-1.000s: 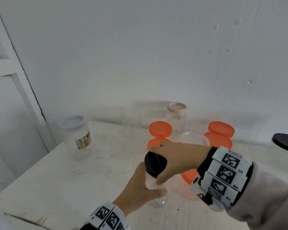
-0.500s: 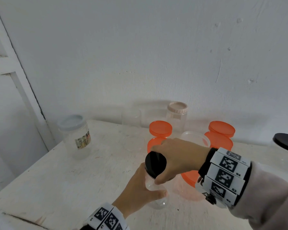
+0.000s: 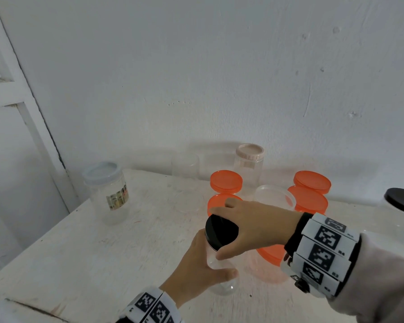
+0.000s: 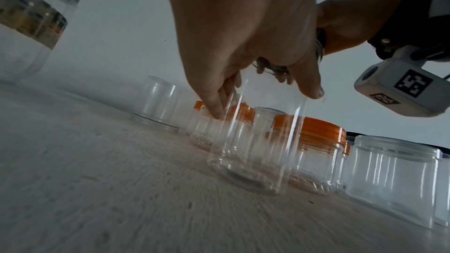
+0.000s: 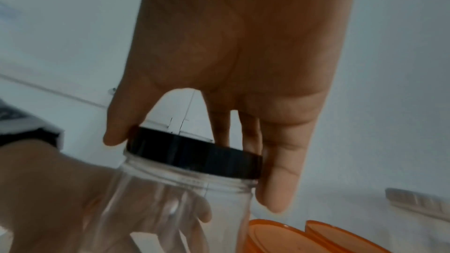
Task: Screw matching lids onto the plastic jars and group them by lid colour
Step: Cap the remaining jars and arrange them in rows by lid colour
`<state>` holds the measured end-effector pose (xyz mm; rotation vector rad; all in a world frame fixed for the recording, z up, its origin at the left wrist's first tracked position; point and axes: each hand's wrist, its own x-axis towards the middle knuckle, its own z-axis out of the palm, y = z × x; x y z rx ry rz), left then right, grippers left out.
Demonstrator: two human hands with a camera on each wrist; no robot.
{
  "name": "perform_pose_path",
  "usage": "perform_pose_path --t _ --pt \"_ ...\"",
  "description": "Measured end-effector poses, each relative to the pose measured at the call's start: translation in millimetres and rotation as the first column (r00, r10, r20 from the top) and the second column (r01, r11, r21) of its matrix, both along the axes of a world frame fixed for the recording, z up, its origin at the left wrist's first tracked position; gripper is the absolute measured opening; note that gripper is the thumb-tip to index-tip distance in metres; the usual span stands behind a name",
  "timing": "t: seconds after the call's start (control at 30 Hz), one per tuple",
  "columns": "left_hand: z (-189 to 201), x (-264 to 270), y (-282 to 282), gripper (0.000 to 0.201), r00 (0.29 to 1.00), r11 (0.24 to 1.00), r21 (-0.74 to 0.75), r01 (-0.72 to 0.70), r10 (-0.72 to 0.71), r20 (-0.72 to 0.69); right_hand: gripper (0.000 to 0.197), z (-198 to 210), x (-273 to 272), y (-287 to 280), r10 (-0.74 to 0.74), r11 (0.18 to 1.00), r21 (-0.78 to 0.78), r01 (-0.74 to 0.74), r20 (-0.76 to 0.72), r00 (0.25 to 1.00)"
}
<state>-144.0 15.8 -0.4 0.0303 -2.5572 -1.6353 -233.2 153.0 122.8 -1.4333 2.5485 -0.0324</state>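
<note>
While our left hand (image 3: 197, 268) wraps the clear jar (image 4: 253, 153) to brace it on the near worktop (image 3: 84, 257), our right hand (image 3: 254, 226) fingers (image 5: 280, 176) curl around the black lid (image 3: 221, 231), seated on its mouth for twisting.

Five orange lids (image 3: 226, 182), two black lids (image 3: 222, 232)

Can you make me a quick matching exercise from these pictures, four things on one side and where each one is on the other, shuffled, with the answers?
Things:
1. black lid
2. clear jar
3. labelled jar
4. beige-lidded jar

Places:
A. at the back by the wall
B. gripped by the right hand
C. alone at the table's left
D. held round its body by the left hand

Pairs: 1-B, 2-D, 3-C, 4-A
</note>
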Motion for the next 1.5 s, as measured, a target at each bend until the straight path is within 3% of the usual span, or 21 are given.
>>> perform_pose_path --t 0.2,0.6,0.83,1.07,1.27,1.5 --pt "-2.5 0.5 2.1 0.079 0.999 0.999 -0.021 -0.038 0.037 -0.021 0.072 -4.6 3.2 -3.7 0.037 0.999 -0.011 -0.041 -0.201 0.979" --pt "-0.2 3.0 5.7 0.080 0.998 0.999 -0.015 -0.032 0.031 -0.056 0.068 -17.7 18.0 -7.8 -0.221 0.973 -0.120 0.199 -0.206 0.953" --pt "2.6 0.9 1.3 0.086 1.000 0.999 -0.049 0.008 -0.009 -0.023 0.082 -6.9 7.0 4.0 -0.037 0.999 -0.017 0.036 -0.100 0.994" --pt "0.4 2.2 3.8 0.081 0.999 0.998 -0.051 -0.035 0.033 -0.038 0.075 -7.0 6.1 -0.1 0.018 0.999 -0.022 -0.023 -0.205 0.979" --pt "-1.0 3.2 5.5 0.075 0.998 0.999 -0.026 -0.030 0.029 -0.058 0.069 -15.2 12.5 -0.6 -0.086 0.994 -0.087 0.068 -0.218 0.972" --pt "-2.8 2.7 8.6 0.082 0.997 0.999 0.003 -0.033 0.033 -0.073 0.066 -20.2 23.6 -4.7 -0.239 0.967 -0.145 0.210 -0.228 0.944"
